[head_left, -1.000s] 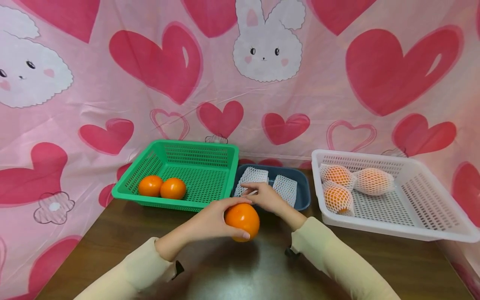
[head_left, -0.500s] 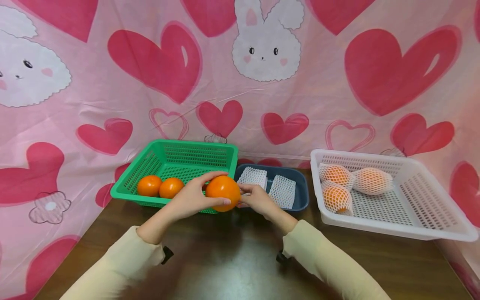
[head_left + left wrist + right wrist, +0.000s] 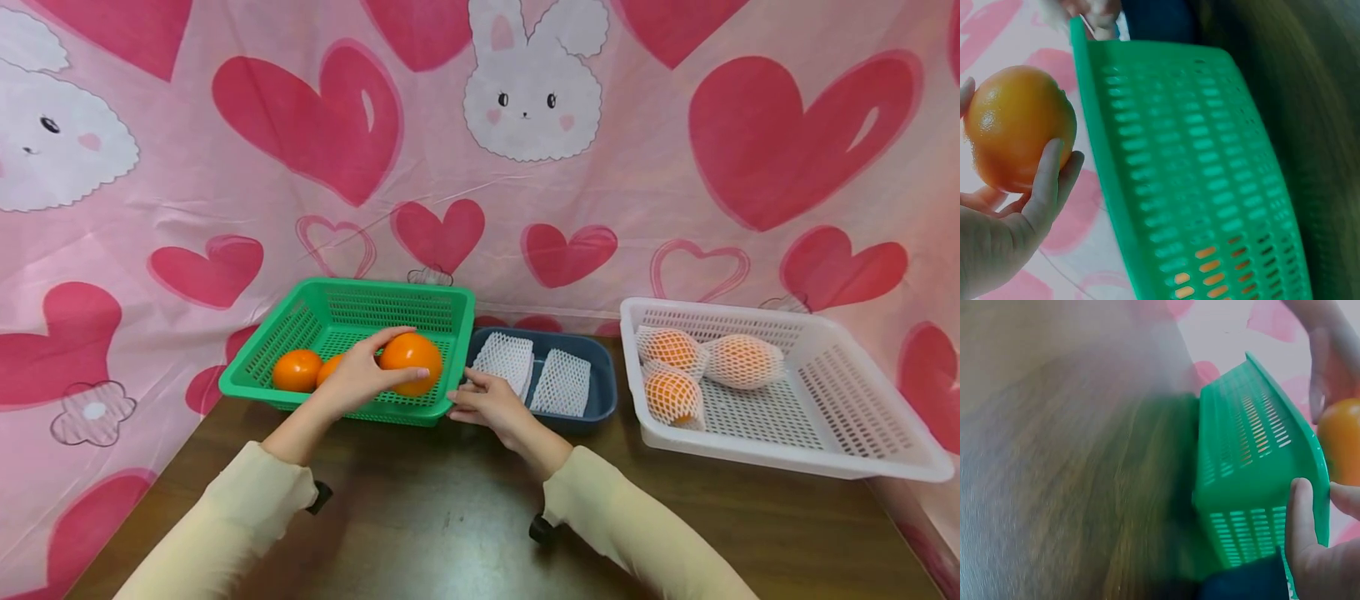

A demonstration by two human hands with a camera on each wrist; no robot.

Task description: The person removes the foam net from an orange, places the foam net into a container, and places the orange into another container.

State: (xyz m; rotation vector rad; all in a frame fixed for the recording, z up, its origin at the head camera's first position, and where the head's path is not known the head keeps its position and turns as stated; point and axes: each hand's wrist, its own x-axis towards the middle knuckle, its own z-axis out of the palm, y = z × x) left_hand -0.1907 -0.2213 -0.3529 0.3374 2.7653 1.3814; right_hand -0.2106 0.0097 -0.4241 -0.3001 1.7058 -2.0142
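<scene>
My left hand [image 3: 351, 379] grips an orange [image 3: 411, 354] above the right part of the green plastic basket [image 3: 393, 310]. In the left wrist view, thumb and fingers curl round the bare fruit [image 3: 1019, 128], which is above the basket rim [image 3: 1092, 125]. Two more oranges, one at the left [image 3: 297, 370] and one partly behind my left hand [image 3: 327, 367], lie in the basket. My right hand [image 3: 491, 408] holds the basket's front right corner. The right wrist view shows a finger [image 3: 1300, 506] outside the wall and another fingertip [image 3: 1342, 497] across the rim.
A dark blue tray [image 3: 604, 392] with white foam net sleeves [image 3: 564, 383] stands right of the green basket. Further right, a white basket [image 3: 847, 392] contains several net-wrapped oranges [image 3: 672, 396]. A pink heart-print cloth [image 3: 570, 192] hangs behind the wooden table [image 3: 450, 525].
My left hand has carried the orange leftward from in front of the tray to above the green basket. My right hand has moved left and down from the tray to the basket's corner.
</scene>
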